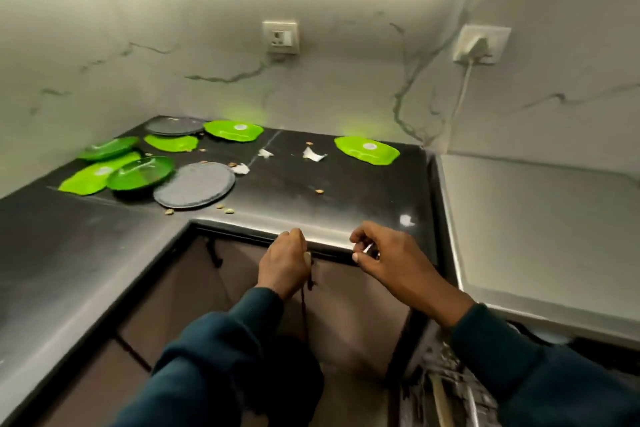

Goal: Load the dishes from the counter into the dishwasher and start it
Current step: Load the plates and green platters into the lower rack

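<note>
Several bright green plates (140,173) and two grey plates (194,184) lie scattered on the dark counter (346,184), mostly at the back left. One green plate (367,150) sits alone at the back right. My left hand (284,262) is curled shut against the counter's front edge, above a brown cabinet door (353,308), and nothing shows in it. My right hand (384,258) pinches a small white scrap (367,247) at the same edge. A dishwasher rack (446,392) shows at the bottom right, partly hidden by my right sleeve.
White paper scraps (313,154) and food crumbs (318,191) litter the counter. A steel appliance top (540,236) adjoins the counter on the right. A wall socket (281,37) and a plugged-in adapter (479,47) with its cord are on the marble wall.
</note>
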